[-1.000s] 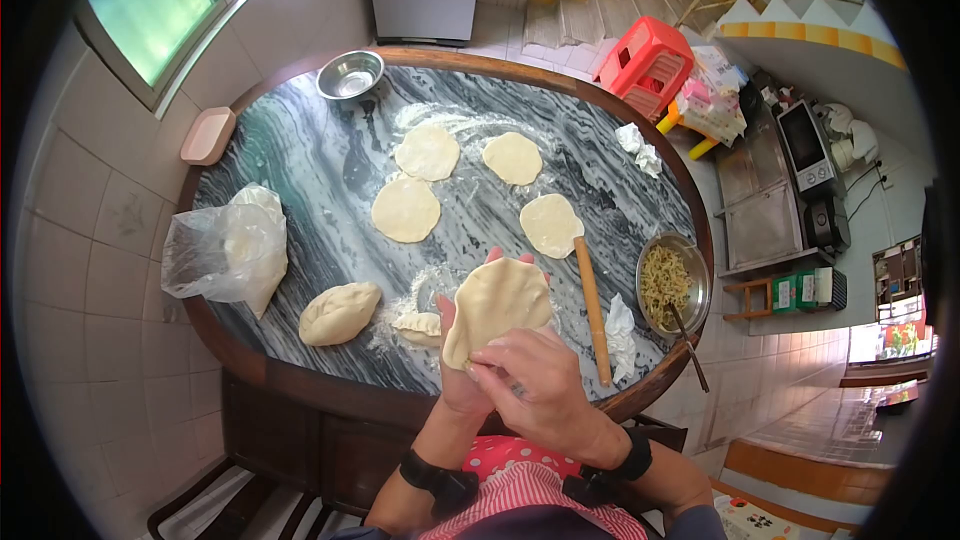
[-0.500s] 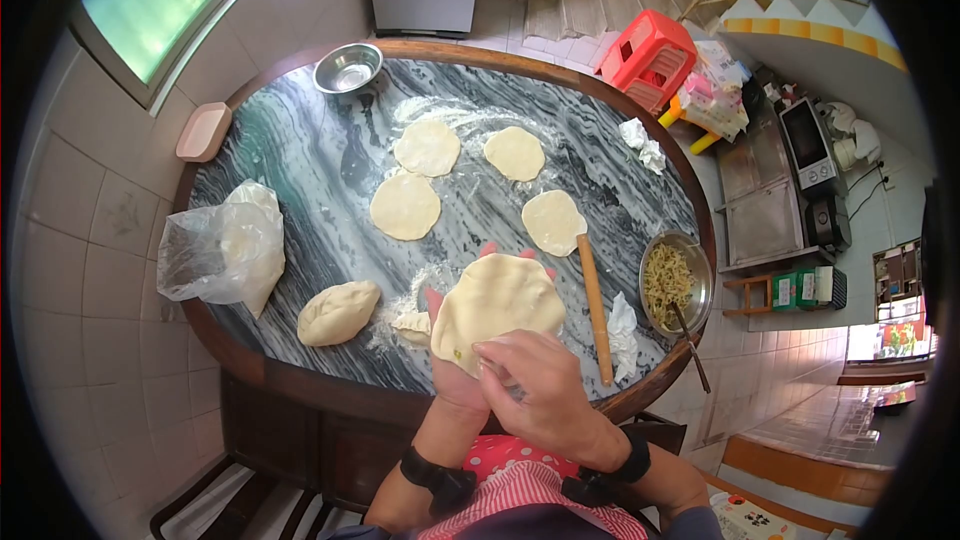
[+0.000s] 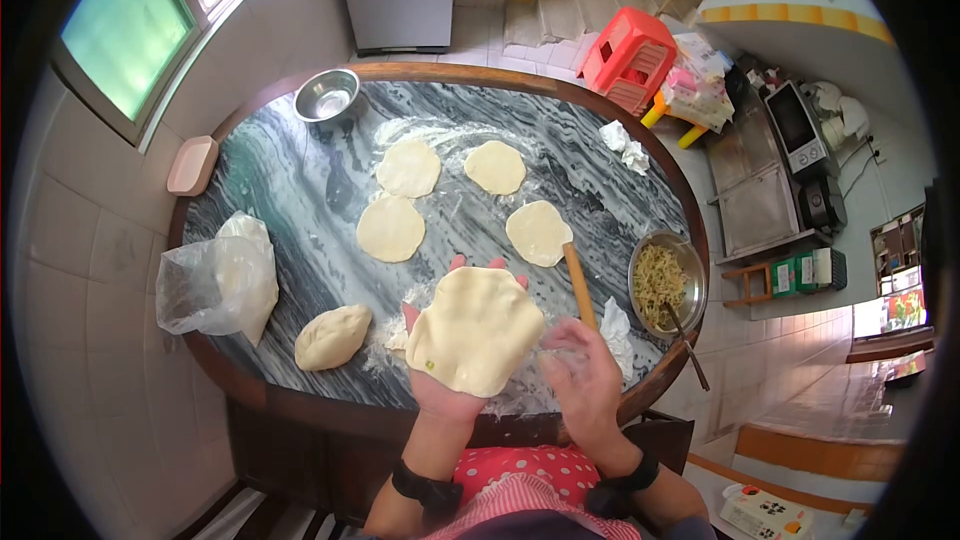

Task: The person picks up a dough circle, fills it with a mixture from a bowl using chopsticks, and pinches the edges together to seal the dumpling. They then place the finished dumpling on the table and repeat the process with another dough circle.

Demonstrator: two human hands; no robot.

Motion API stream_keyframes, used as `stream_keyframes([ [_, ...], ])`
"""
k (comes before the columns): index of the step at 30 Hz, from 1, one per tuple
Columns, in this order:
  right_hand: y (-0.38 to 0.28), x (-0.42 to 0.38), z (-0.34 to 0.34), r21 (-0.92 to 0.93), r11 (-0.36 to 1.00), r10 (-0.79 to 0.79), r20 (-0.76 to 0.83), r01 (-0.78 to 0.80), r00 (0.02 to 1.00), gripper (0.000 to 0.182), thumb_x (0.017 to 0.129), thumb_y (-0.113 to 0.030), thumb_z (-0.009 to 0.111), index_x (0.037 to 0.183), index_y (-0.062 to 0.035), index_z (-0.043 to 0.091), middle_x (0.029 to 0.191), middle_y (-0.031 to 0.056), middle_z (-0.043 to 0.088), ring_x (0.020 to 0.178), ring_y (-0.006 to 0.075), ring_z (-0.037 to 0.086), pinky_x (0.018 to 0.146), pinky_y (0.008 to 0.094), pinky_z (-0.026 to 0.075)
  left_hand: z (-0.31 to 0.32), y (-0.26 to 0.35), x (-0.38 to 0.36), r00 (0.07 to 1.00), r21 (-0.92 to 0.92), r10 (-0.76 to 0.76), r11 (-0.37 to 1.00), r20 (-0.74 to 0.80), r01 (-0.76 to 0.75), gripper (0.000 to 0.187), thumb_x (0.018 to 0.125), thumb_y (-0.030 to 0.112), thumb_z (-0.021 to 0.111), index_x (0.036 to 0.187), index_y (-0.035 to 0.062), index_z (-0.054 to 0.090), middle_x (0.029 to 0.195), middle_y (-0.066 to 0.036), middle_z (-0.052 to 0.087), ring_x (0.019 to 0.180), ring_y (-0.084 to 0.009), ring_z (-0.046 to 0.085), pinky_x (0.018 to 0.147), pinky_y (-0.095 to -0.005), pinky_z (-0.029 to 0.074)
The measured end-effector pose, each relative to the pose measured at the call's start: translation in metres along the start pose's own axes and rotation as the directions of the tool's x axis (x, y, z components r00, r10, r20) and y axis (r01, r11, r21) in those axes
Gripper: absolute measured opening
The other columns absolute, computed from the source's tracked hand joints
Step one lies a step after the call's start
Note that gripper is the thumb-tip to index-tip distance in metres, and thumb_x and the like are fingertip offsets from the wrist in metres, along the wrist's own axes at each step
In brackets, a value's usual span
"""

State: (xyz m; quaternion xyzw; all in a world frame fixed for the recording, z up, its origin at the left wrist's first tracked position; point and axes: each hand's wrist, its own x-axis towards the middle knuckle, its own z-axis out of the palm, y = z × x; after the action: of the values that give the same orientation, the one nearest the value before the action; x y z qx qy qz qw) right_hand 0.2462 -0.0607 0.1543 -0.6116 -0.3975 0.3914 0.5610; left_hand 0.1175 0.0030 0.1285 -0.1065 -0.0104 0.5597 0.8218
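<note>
A large dough disc (image 3: 478,328) with a small green speck near its lower left edge lies across my left hand (image 3: 445,402), whose palm supports it and whose fingertips show past its far edge. To the right of the disc is my right hand (image 3: 588,375), holding nothing, fingers apart and slightly blurred. Just beyond it a wooden rolling pin (image 3: 578,285) lies partly hidden. Four-sided around the table's middle are several flat dough rounds (image 3: 409,169). An uncut dough lump (image 3: 332,337) sits left of my left hand, with floury dough scraps (image 3: 397,340) between them.
A steel bowl of shredded filling (image 3: 660,285) with a spoon stands at the right edge. A plastic bag of dough (image 3: 240,275) lies left. An empty metal bowl (image 3: 327,97), a pink dish (image 3: 192,166) and crumpled tissues (image 3: 625,147) rest near the marble table's rim (image 3: 430,70).
My right hand has let go of the disc's near edge, moved right and opened. The disc still lies on my left hand. The camera view has shifted slightly.
</note>
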Motion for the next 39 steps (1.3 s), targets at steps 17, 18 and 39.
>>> stream_keyframes([
  [17,0.041,0.011,-0.032,0.369,0.794,0.465,0.145,-0.484,0.873,0.018,0.09,-0.01,0.068,0.099,0.003,0.059,0.085,0.0093,0.067,0.072,0.0138,0.067,0.064,0.0254,0.056,-0.034,-0.026,0.002,0.99,0.127,-0.105,0.985,-0.099,0.117,0.07,0.098,0.06,0.028,0.151,0.0143,0.027,0.153,-0.019,0.03,0.139,-0.0474,0.028,0.111,-0.0607,0.029],
  [18,0.047,0.011,-0.036,0.381,0.778,0.48,0.153,-0.5,0.864,0.018,0.09,-0.011,0.068,0.097,0.0028,0.059,0.082,0.0094,0.067,0.069,0.014,0.067,0.061,0.0255,0.056,-0.039,-0.029,0.003,0.986,0.151,-0.121,0.979,-0.117,0.138,0.07,0.099,0.06,0.027,0.151,0.0136,0.028,0.153,-0.019,0.031,0.139,-0.0469,0.028,0.111,-0.0606,0.029],
  [39,0.128,-0.016,-0.304,-0.627,0.776,-0.119,-0.251,-0.068,0.961,0.069,0.075,-0.004,0.079,0.136,-0.005,0.048,0.115,0.0134,0.055,0.097,0.0221,0.059,0.079,0.0336,0.052,-0.057,-0.133,0.026,0.867,0.108,-0.236,0.944,-0.439,0.311,0.074,0.098,0.064,0.013,0.144,0.0118,0.037,0.145,-0.015,0.041,0.135,-0.0366,0.038,0.112,-0.0554,0.029],
])
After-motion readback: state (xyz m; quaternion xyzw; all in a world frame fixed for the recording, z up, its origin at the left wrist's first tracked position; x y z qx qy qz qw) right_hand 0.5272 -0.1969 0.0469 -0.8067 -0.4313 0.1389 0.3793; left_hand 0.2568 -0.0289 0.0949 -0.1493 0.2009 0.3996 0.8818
